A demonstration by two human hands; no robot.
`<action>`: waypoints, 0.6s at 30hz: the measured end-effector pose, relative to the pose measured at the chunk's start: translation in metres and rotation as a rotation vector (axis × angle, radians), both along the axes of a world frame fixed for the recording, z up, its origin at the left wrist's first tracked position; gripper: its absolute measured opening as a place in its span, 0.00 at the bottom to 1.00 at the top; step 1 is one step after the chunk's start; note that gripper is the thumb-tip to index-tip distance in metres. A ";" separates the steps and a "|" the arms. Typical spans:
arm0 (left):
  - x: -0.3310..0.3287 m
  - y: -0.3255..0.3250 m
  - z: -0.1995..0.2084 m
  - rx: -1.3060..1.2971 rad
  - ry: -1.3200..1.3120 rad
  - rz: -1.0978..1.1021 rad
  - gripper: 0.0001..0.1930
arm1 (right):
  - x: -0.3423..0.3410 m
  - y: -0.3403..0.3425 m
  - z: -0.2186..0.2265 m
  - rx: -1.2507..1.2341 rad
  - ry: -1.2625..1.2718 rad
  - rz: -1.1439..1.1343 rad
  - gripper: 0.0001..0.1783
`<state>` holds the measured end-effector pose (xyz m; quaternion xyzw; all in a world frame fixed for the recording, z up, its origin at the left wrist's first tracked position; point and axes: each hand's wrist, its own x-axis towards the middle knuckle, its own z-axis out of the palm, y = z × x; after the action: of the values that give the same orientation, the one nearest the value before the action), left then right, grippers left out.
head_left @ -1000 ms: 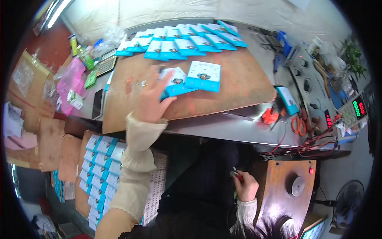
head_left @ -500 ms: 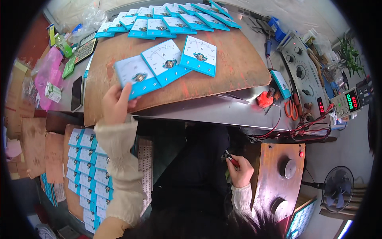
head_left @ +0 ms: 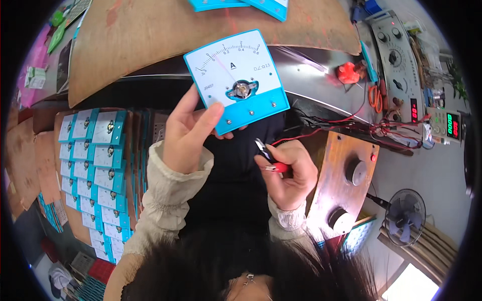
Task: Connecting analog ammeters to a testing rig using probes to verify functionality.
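Observation:
My left hand (head_left: 187, 135) holds a square panel ammeter (head_left: 221, 83), its thumb on the front edge and the other fingers underneath. The meter has a white dial, a thin needle, an exposed round movement and a blue base with small metal studs. Just below and to the right of it, apart from the meter, my right hand (head_left: 295, 173) is closed on a pair of test clips. One is a red clip (head_left: 277, 167); the other is a dark clip (head_left: 262, 149) with a silver tip pointing up toward the meter. Some of the clips is hidden by my fingers.
A brown board (head_left: 150, 35) with more blue meters (head_left: 271, 7) lies on the metal bench. Rows of similar meters (head_left: 108, 155) stand at the left. On the right are a control box (head_left: 396, 60), tangled red and black wires (head_left: 381, 133), a knobbed panel (head_left: 336, 185) and a fan (head_left: 405, 215).
My left hand has lifted one meter off the board and brought it nearer over my lap. My right hand has risen toward it with the clips. The view has shifted too.

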<state>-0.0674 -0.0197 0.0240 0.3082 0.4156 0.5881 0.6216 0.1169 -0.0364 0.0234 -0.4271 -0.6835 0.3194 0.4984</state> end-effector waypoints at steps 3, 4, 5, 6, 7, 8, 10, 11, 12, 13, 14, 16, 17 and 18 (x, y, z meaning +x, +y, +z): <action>0.011 -0.002 -0.015 -0.008 0.035 -0.076 0.27 | -0.002 0.003 -0.007 0.007 -0.139 0.007 0.15; 0.020 -0.004 -0.013 0.015 0.061 -0.056 0.27 | -0.004 0.001 -0.011 0.000 -0.154 -0.033 0.16; 0.028 -0.004 -0.012 0.017 0.064 -0.067 0.27 | -0.004 0.000 -0.015 -0.007 -0.167 -0.071 0.16; 0.036 -0.006 -0.010 0.045 0.057 -0.031 0.27 | 0.000 -0.005 -0.017 -0.008 -0.163 -0.080 0.16; 0.042 -0.007 -0.008 0.073 0.051 0.006 0.27 | 0.003 -0.010 -0.019 -0.081 -0.126 -0.108 0.17; 0.043 -0.005 -0.008 0.075 0.063 -0.042 0.28 | 0.007 -0.012 -0.020 -0.154 -0.088 -0.134 0.18; 0.040 -0.004 -0.015 0.024 0.096 -0.073 0.28 | 0.010 -0.015 -0.020 -0.150 -0.039 -0.128 0.19; 0.039 -0.004 -0.017 -0.026 0.115 -0.100 0.29 | 0.013 -0.015 -0.019 -0.145 -0.005 -0.119 0.20; 0.040 -0.003 -0.020 -0.071 0.077 -0.096 0.28 | 0.017 -0.015 -0.017 -0.195 0.003 -0.109 0.23; 0.040 -0.003 -0.025 -0.073 0.087 -0.102 0.28 | 0.023 -0.020 -0.024 -0.295 0.055 -0.100 0.26; 0.040 -0.003 -0.029 -0.083 0.079 -0.081 0.27 | 0.023 -0.023 -0.024 -0.350 0.186 -0.120 0.27; 0.041 -0.001 -0.031 -0.093 0.072 -0.062 0.27 | 0.031 -0.022 -0.028 -0.401 0.254 -0.158 0.29; 0.039 0.000 -0.030 -0.096 0.080 -0.078 0.26 | 0.032 -0.022 -0.027 -0.424 0.311 -0.215 0.23; 0.037 0.001 -0.030 -0.097 0.086 -0.093 0.26 | 0.040 -0.018 -0.030 -0.345 0.233 -0.189 0.19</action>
<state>-0.0299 -0.0187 -0.0055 0.3218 0.4551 0.5240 0.6440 0.1565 -0.0546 -0.0063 -0.5285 -0.5133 0.4307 0.5213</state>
